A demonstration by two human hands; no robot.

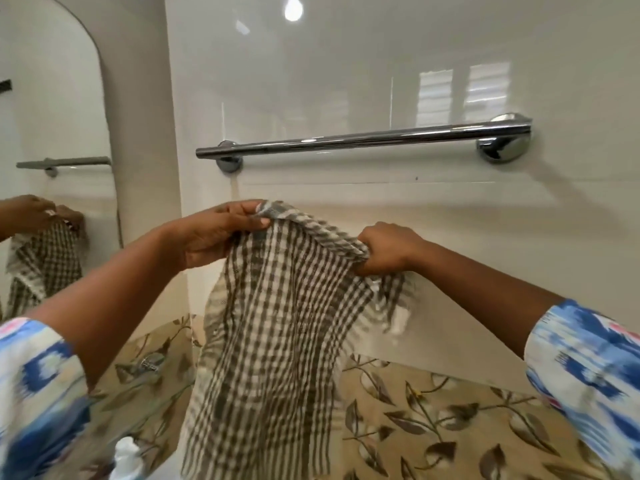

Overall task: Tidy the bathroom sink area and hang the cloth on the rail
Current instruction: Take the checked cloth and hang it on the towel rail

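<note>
A brown-and-white checked cloth (277,341) hangs down in front of me, stretched by its top edge between both hands. My left hand (214,237) pinches the top left corner. My right hand (388,249) is closed around the top right corner, with a fringe of cloth dangling below it. A chrome rail (363,137) is fixed to the white tiled wall above the hands, bare, with round mounts at each end. The cloth's top edge sits well below the rail and does not touch it.
A mirror (52,133) on the left wall reflects the hands, cloth and rail. Leaf-patterned tiles (433,410) run along the lower wall. A white bottle top (128,455) shows at the bottom left, and a chrome fitting (150,363) sits low on the left.
</note>
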